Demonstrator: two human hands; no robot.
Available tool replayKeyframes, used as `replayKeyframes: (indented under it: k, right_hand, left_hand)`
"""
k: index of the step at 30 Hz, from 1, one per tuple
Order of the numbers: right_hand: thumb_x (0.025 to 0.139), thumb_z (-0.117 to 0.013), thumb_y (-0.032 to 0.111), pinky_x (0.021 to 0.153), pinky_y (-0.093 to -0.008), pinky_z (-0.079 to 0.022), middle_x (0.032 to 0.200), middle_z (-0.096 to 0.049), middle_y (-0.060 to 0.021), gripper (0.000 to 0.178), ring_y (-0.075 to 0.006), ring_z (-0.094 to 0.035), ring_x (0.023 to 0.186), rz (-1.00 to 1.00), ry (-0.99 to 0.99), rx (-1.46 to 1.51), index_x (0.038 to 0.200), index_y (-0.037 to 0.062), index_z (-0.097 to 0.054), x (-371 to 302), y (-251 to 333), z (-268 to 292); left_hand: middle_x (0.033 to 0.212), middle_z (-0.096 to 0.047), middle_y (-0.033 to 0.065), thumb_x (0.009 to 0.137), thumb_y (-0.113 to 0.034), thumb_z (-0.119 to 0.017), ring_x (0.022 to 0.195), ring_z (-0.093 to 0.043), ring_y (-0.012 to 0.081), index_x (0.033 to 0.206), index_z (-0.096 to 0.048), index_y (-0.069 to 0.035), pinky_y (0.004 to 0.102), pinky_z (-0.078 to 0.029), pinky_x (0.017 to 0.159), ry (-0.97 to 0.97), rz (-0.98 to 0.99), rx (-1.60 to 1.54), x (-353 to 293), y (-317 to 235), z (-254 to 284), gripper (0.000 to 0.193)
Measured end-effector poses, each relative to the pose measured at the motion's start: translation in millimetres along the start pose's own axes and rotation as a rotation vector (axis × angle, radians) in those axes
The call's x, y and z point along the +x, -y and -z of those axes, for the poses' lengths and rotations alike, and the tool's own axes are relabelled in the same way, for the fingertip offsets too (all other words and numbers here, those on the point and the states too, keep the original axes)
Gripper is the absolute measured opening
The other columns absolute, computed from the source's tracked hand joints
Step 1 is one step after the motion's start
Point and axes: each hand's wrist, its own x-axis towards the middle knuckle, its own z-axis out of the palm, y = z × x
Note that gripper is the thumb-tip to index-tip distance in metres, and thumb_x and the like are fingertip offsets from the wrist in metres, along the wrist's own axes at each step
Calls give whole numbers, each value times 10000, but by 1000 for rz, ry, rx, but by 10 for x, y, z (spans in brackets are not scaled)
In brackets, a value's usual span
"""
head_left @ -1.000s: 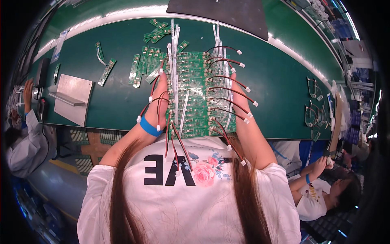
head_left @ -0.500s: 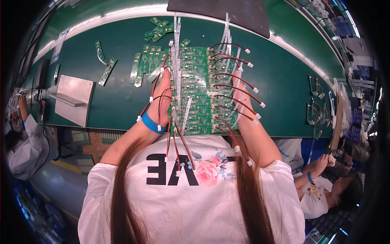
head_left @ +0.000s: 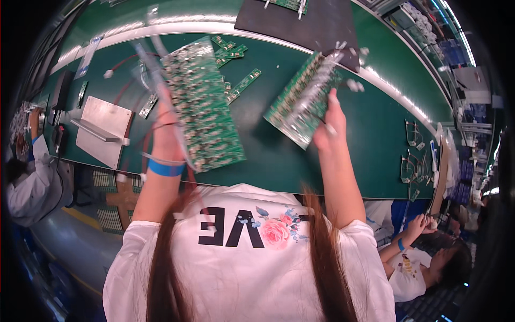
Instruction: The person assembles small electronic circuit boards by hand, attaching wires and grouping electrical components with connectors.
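Observation:
My left hand [head_left: 167, 138] is closed on the left edge of a larger green circuit board panel [head_left: 209, 110], which is tilted and blurred by motion. Clear strips and red and black wires with white plugs hang from that edge. My right hand [head_left: 331, 129] grips a smaller circuit board panel [head_left: 284, 99] by its right edge. This one slants up to the right, with a clear strip and several white plugs along it. The two panels are apart, with green table top between them. Both are held above the table, and they hide parts of my fingers.
Loose narrow circuit boards [head_left: 244, 86] lie on the green table [head_left: 257, 166] behind the panels. A metal plate with a ledge [head_left: 104, 131] rests at the left. Wired parts [head_left: 412, 166] lie at the right edge. A black mat [head_left: 298, 27] is at the back; people work on both sides.
Half a second ago the boards lay together as one block between my hands. Now they are two separate panels, one in each hand, raised and drawn apart to left and right.

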Motion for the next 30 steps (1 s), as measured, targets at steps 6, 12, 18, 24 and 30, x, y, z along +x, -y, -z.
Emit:
replayKeyframes:
  k: [6, 12, 18, 24, 30]
  right_hand:
    - [993, -266, 351, 1042, -455, -303, 1298, -459, -120, 447, -294, -423, 1211, -162, 337, 52, 1301, 42, -363, 365, -475, -768]
    - [996, -287, 245, 1023, -467, -373, 1271, -420, -247, 419, -366, -413, 1210, -282, 378, -36, 1271, -69, -321, 589, -896, -1096]
    - [971, -405, 280, 775, -355, -523, 1055, -567, -218, 442, -273, -605, 920, 55, 207, -803, 1196, -100, -416, 82, -325, -861]
    - [915, -546, 285, 585, -246, -500, 854, -615, -98, 325, -149, -598, 650, -6, 366, -512, 992, -30, -559, -438, -59, -628]
    - [919, -536, 182, 601, -264, -508, 827, -625, -90, 203, -145, -607, 680, -117, 431, -263, 944, -16, -573, -638, 143, -12]
  left_hand:
    - [1129, -595, 152, 895, -567, -394, 934, -626, 300, 1259, -481, -66, 463, -543, 769, -12, 38, -92, -431, -611, 222, 625]
    - [1144, -591, 172, 918, -532, -367, 958, -623, 283, 1248, -493, -37, 421, -538, 794, -131, -69, -79, -626, -687, 317, 609]
    - [1055, -630, 104, 918, -589, -294, 865, -634, 182, 1257, -468, -6, 302, -530, 754, -107, 16, 252, -492, -700, -82, 696]
    - [1078, -627, 119, 904, -600, -319, 909, -625, 162, 1241, -480, 11, 305, -510, 796, 22, 243, 728, -9, -380, -174, 716]
    - [1131, -588, 161, 931, -518, -374, 952, -607, 185, 1255, -477, 3, 277, -506, 785, 750, 711, 20, 401, -170, -169, 622]
